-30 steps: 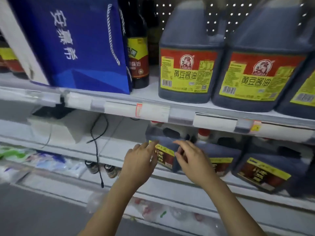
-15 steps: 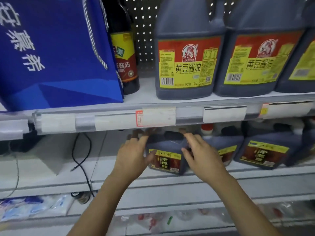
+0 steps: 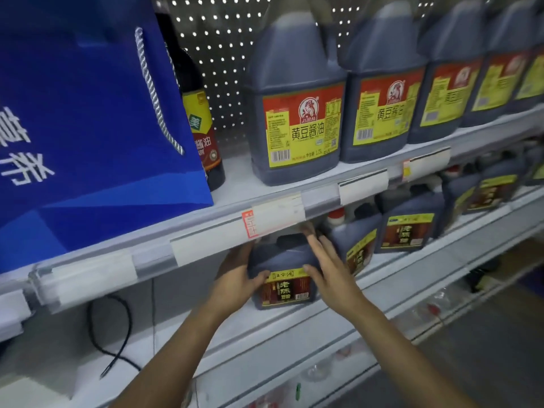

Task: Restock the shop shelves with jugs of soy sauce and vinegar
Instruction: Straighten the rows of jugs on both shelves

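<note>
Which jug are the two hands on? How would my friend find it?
Find the big blue bag on the upper shelf, then look at the shelf below. The vinegar jug stands leftmost in its row, left hand and right hand on its sides. Its neighbours go untouched.

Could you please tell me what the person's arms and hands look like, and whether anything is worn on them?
Both forearms are bare up to the frame's bottom edge: no sleeve shows. The left hand and right hand are bare too, with no gloves, and no rings, watch or bracelet can be seen. The nails look short and unpainted.
</note>
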`<state>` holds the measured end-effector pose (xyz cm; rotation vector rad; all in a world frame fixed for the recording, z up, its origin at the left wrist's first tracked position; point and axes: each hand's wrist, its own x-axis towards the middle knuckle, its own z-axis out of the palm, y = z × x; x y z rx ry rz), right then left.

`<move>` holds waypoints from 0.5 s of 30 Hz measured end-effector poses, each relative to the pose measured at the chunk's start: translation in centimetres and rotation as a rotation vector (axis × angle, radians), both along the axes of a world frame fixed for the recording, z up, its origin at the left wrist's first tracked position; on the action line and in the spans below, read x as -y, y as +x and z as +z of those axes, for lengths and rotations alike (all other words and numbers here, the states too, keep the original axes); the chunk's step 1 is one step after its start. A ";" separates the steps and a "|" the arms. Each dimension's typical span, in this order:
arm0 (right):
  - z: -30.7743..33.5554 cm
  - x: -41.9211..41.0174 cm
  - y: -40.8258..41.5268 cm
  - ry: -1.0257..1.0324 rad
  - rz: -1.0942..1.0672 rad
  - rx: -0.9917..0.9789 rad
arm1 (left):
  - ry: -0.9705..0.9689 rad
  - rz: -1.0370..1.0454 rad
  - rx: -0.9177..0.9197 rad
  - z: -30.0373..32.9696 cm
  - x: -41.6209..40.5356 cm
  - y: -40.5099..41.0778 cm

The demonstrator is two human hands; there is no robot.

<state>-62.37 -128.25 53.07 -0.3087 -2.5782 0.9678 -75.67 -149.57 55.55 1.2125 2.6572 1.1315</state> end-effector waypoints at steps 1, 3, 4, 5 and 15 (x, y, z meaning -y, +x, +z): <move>0.0 -0.2 -0.1 -0.022 0.003 -0.010 | -0.019 -0.014 -0.025 0.0 0.1 0.2; -0.1 -0.4 -0.4 -0.073 0.013 -0.030 | -0.081 -0.036 -0.018 0.4 0.1 1.0; -0.1 -0.6 -0.5 -0.093 0.020 -0.037 | -0.100 -0.041 -0.001 0.5 0.0 1.4; -0.1 -0.9 -0.6 -0.105 0.028 -0.042 | -0.099 -0.037 0.007 0.6 0.0 1.7; -0.3 -3.0 -1.8 -0.178 0.146 -0.015 | 0.023 0.099 0.010 -0.9 -1.3 3.4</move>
